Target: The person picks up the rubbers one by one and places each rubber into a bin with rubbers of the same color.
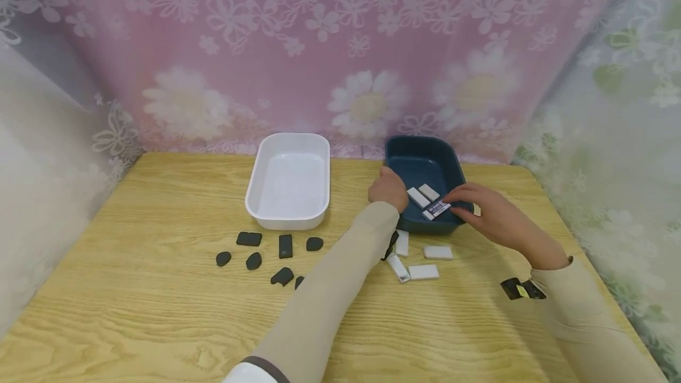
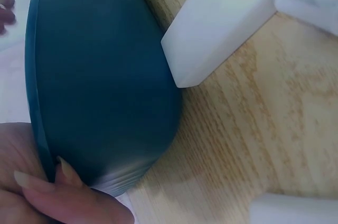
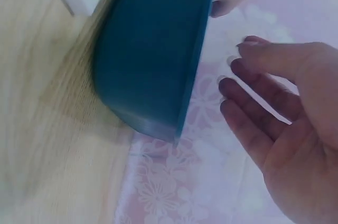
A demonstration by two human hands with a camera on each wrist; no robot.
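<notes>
My left hand (image 1: 388, 189) grips the left rim of a dark blue basin (image 1: 431, 228). In the left wrist view its thumb and fingertips (image 2: 68, 197) are hooked around that rim. Over the basin's right side is my right hand (image 1: 497, 217), fingers loosely bent and parted. The right wrist view shows nothing between its fingers (image 3: 248, 113), which are just off the rim. Inside the basin lie two white rectangular blocks (image 1: 418, 197) and an eraser with a printed dark sleeve (image 1: 437, 210), close under the right fingertips in the head view.
Several white blocks (image 1: 423, 272) lie on the wooden table (image 1: 159, 312) before the basin, one right at its front wall. A white basin (image 1: 288, 223) stands to the left. In front of it are several flat black pieces (image 1: 285, 246), rectangular and rounded. Floral curtains (image 1: 298, 46) hang behind.
</notes>
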